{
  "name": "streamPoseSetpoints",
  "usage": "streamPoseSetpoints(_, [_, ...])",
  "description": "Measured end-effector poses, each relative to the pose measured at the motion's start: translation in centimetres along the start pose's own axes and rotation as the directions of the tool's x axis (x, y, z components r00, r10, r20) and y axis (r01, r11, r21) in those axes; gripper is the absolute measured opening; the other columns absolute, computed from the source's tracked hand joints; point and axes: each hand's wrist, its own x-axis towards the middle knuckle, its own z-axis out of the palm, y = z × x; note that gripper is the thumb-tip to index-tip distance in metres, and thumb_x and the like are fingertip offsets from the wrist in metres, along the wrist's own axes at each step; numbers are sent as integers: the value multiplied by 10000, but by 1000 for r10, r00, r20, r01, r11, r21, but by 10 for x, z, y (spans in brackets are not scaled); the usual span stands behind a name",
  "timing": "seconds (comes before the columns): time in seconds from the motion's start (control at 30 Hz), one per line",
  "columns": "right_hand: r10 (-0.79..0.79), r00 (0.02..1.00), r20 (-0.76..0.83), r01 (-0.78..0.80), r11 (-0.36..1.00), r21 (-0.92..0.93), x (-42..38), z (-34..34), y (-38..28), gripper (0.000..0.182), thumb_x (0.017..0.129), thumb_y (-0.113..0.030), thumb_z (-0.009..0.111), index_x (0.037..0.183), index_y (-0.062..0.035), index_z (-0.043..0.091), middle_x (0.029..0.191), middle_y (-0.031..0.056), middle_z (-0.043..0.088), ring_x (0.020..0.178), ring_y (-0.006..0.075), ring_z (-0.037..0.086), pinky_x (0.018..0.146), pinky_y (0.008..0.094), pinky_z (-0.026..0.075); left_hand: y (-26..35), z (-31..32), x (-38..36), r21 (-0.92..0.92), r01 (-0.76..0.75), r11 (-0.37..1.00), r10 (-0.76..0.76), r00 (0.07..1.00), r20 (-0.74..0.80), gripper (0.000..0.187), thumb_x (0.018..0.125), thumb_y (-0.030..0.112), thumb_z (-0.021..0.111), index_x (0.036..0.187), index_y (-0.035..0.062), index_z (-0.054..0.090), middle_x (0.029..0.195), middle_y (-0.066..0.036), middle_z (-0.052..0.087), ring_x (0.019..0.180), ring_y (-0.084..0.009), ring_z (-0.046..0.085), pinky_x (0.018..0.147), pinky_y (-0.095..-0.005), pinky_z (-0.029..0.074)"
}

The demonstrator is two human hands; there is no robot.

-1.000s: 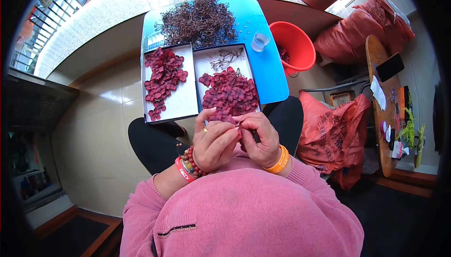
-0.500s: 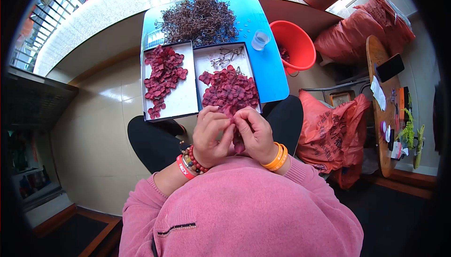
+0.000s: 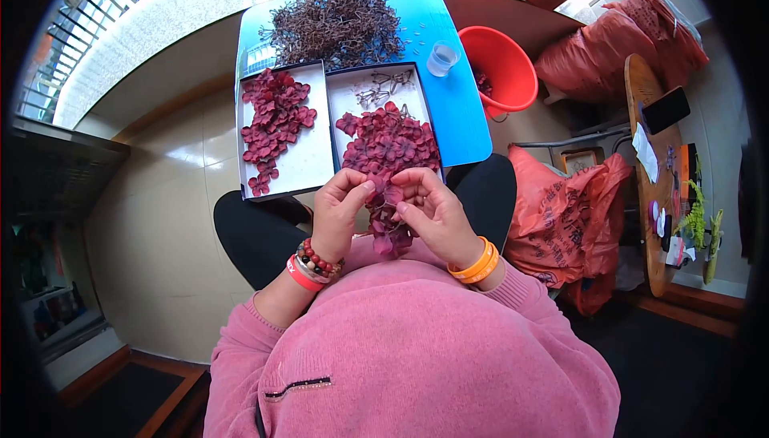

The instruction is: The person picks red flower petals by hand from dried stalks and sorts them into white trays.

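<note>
My left hand [image 3: 340, 207] pinches the edge of a dark red petal flower at the near side of the right box. Close beside it, my right hand [image 3: 432, 212] has thumb and fingers closed on the same flower cluster [image 3: 388, 234], which hangs between both hands toward the pink sweater. Just beyond them, a pile of red flowers [image 3: 390, 143] fills the near part of the right box [image 3: 340, 93], with a few brown stems [image 3: 384, 89] behind. More red flowers [image 3: 275, 121] lie in the left box [image 3: 314, 145].
A blue table [image 3: 460, 117] carries a heap of brown stems [image 3: 336, 25] and a clear cup [image 3: 442, 59]. Right of it stand a red bucket [image 3: 513, 73] and red bags [image 3: 561, 222]. A wooden stool or board [image 3: 653, 254] is at the far right.
My hands have moved apart, the left one outward and turned, showing more of the flower cluster between them. The table and boxes appear slightly higher and further left in view.
</note>
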Motion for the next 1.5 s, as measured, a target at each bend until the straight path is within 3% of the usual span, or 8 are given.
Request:
streamPoseSetpoints(0.3, [18,992,-125,-38,986,-161,-1,-4,13,272,835,12,576,1094,-11,495,832,38,567,719,74,560,642,217,477,-6,-5,7,-23,199,980,-199,980,4,55,870,34,587,925,29,592,834,4,574,726,-64,511,682,-206,411])
streamPoseSetpoints(0.4, [-22,965,-262,-40,973,-229,2,-7,24,217,827,15,580,1026,-13,499,787,38,578,671,79,573,604,225,479,-4,0,-1,504,-462,730,494,866,78,66,852,28,587,918,33,579,837,-24,542,732,-88,509,659,-222,402])
streamPoseSetpoints(0.43, [-42,959,-280,-27,971,-238,5,-7,27,201,825,15,580,1006,-13,498,784,40,582,667,81,577,599,227,480,-3,0,-3,501,-410,762,447,893,52,115,807,9,608,912,39,573,846,-60,534,753,-155,530,687,-282,415])
streamPoseSetpoints(0.57, [-71,945,-320,-8,971,-239,7,-2,24,173,823,20,579,971,-14,496,781,55,590,661,90,587,594,232,483,12,10,-5,738,-610,288,561,732,386,189,728,-23,653,898,46,606,898,-105,563,830,-266,520,763,-345,414])
streamPoseSetpoints(0.67, [-130,950,-286,31,945,-325,5,0,24,173,822,21,578,971,-16,499,773,63,590,654,99,592,590,239,486,4,8,-3,759,-606,236,530,735,422,191,730,-8,660,902,59,614,904,-98,566,862,-276,516,795,-366,398])
streamPoseSetpoints(0.97, [-87,973,-214,21,955,-295,6,-1,23,99,861,-58,616,907,14,565,860,93,571,670,143,591,587,264,473,-3,5,0,743,-618,255,504,741,444,178,753,-16,637,909,64,611,897,-97,568,862,-285,515,803,-372,395])
streamPoseSetpoints(1.1, [-63,990,-124,14,933,-358,5,-6,32,66,878,-66,618,903,-7,600,841,14,512,707,58,528,609,219,435,-4,3,2,735,-622,271,502,743,443,157,757,-19,636,892,55,609,896,-95,567,875,-284,519,808,-364,400])
streamPoseSetpoints(1.5, [-36,993,-111,-18,892,-452,5,-20,53,62,812,-65,629,838,-19,597,872,57,476,717,142,502,626,260,434,-39,-11,14,633,-271,725,72,944,322,76,782,55,608,840,10,591,830,-109,566,739,-267,561,629,-340,439])
